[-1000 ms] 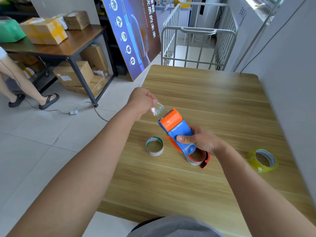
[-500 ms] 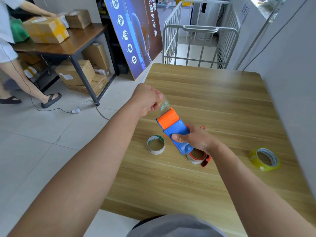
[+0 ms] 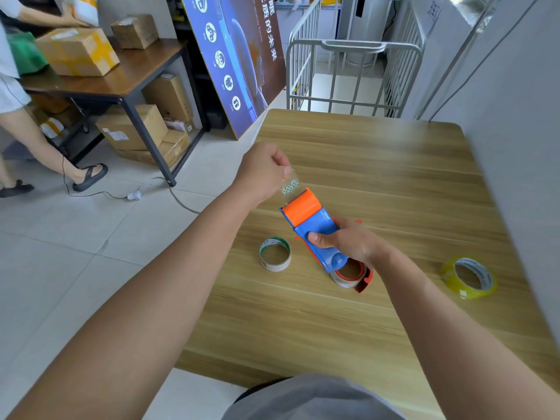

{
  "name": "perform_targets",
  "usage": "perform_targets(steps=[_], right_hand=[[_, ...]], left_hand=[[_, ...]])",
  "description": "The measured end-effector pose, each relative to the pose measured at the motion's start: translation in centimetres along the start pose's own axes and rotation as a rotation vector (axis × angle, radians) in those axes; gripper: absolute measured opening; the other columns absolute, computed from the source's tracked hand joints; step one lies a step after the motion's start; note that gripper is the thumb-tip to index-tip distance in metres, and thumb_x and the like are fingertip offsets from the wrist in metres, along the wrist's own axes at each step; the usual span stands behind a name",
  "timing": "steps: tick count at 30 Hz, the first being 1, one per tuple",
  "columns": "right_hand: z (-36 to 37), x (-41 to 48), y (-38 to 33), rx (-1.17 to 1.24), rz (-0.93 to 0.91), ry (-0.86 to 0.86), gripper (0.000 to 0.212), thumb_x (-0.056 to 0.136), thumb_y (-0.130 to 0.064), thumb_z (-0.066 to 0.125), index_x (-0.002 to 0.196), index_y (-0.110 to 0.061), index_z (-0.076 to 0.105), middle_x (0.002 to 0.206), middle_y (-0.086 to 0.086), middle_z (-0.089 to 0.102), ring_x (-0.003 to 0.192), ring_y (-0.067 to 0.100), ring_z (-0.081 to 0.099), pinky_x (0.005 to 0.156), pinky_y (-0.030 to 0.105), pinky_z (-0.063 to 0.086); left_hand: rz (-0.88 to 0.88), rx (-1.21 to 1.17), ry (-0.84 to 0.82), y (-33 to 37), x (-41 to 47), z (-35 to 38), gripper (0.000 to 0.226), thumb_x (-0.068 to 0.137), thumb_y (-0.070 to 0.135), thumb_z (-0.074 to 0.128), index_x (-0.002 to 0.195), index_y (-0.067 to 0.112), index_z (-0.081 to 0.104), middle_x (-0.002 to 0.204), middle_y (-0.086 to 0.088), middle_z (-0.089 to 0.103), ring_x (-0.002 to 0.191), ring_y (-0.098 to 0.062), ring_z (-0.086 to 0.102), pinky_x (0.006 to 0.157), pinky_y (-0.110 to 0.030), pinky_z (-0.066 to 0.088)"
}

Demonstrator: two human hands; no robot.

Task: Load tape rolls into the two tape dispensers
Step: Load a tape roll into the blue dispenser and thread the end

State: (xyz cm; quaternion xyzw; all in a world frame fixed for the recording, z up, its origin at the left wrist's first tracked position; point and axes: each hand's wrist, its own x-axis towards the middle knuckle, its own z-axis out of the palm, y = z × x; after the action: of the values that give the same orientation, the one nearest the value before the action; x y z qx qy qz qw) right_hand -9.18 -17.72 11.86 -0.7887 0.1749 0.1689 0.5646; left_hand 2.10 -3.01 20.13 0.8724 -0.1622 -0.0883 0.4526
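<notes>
My right hand point(image 3: 348, 242) grips a blue and orange tape dispenser point(image 3: 315, 225), held tilted above the wooden table point(image 3: 363, 177). My left hand point(image 3: 263, 174) pinches the clear tape end point(image 3: 290, 185) that comes out at the dispenser's orange top. Under the blue dispenser lies a red dispenser with a tape roll point(image 3: 351, 274), partly hidden by my right hand. A white empty roll core point(image 3: 275, 254) stands on the table to the left. A yellow tape roll point(image 3: 469, 277) lies flat at the right.
A grey wall point(image 3: 515, 147) borders the table on the right. A metal cage trolley point(image 3: 351, 71) stands beyond the far edge. To the left are a blue poster board point(image 3: 236, 56), a desk with cardboard boxes point(image 3: 78, 53) and a person point(image 3: 18, 95).
The dispenser and both hands rose slightly and shifted a little away from me. My left hand keeps the tape end pinched close to the orange top. The person at the left walked further in.
</notes>
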Motion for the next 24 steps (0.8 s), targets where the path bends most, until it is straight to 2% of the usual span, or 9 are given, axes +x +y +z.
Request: perform_targets(steps=[3,5,7,9,13,17,21,24], right_hand=[[0.2,0.1,-0.3,0.033,-0.041,-0.014,0.027,0.082,-0.039,0.070,0.103,-0.025,0.064,0.092,-0.005,0.070,0.089,0.018,0.065,0.077,0.031,0.047],[-0.2,-0.2,-0.3,0.009,-0.058,-0.021,0.021,0.081,-0.040,0.069,0.097,-0.028,0.065,0.089,-0.006,0.071,0.087,0.017,0.066,0.078,0.031,0.047],[-0.5,-0.5,-0.1,-0.016,-0.064,-0.041,0.012,0.082,-0.040,0.069,0.089,-0.030,0.066,0.077,-0.012,0.071,0.076,0.009,0.067,0.075,0.028,0.047],[-0.6,-0.7,0.1,-0.020,-0.054,-0.051,0.009,0.083,-0.039,0.068,0.087,-0.030,0.066,0.069,-0.017,0.070,0.066,0.002,0.065,0.069,0.024,0.046],[-0.3,-0.7,0.0,0.013,-0.014,-0.009,0.027,0.084,-0.042,0.066,0.101,-0.021,0.067,0.091,-0.002,0.071,0.084,0.017,0.065,0.082,0.033,0.048],[-0.4,-0.6,-0.1,-0.035,0.045,-0.001,0.030,0.082,-0.046,0.066,0.094,-0.018,0.066,0.087,-0.001,0.067,0.080,0.017,0.061,0.076,0.030,0.045],[-0.9,-0.9,0.0,-0.031,0.043,-0.028,0.033,0.080,-0.046,0.069,0.097,-0.018,0.068,0.092,0.003,0.070,0.087,0.024,0.065,0.090,0.038,0.048],[-0.8,-0.7,-0.1,-0.041,0.045,-0.030,0.027,0.080,-0.047,0.068,0.088,-0.022,0.068,0.087,-0.001,0.070,0.082,0.020,0.064,0.083,0.034,0.048]], left_hand=[[0.100,0.115,0.038,0.5,0.0,-0.2,0.020,0.081,0.003,0.058,0.068,0.018,0.055,0.063,0.010,0.048,0.059,-0.006,0.045,0.054,-0.023,0.036],[0.039,0.064,0.089,0.1,0.5,-1.1,0.022,0.082,0.003,0.058,0.067,0.020,0.055,0.066,0.008,0.051,0.064,-0.012,0.049,0.061,-0.024,0.040],[-0.023,0.001,0.130,-0.1,1.0,-2.1,0.023,0.082,0.003,0.059,0.066,0.020,0.055,0.068,0.004,0.053,0.070,-0.017,0.051,0.069,-0.027,0.043],[-0.023,-0.032,0.121,0.1,1.3,-3.0,0.026,0.081,0.001,0.060,0.063,0.020,0.055,0.065,0.002,0.053,0.065,-0.016,0.050,0.070,-0.030,0.044],[0.014,-0.022,0.043,0.7,1.1,-2.7,0.027,0.082,0.000,0.060,0.063,0.019,0.054,0.064,-0.001,0.052,0.061,-0.015,0.049,0.070,-0.034,0.045],[0.039,0.029,0.039,0.1,0.9,-2.0,0.027,0.081,0.002,0.061,0.063,0.021,0.054,0.066,-0.002,0.055,0.069,-0.021,0.052,0.075,-0.038,0.051],[-0.028,0.001,0.124,-1.3,1.3,-2.8,0.029,0.081,0.001,0.060,0.062,0.023,0.054,0.068,0.002,0.054,0.076,-0.022,0.053,0.081,-0.042,0.052],[-0.016,0.006,0.131,-1.1,1.2,-2.9,0.028,0.081,0.003,0.060,0.063,0.023,0.054,0.070,-0.001,0.055,0.075,-0.021,0.053,0.080,-0.042,0.052]])
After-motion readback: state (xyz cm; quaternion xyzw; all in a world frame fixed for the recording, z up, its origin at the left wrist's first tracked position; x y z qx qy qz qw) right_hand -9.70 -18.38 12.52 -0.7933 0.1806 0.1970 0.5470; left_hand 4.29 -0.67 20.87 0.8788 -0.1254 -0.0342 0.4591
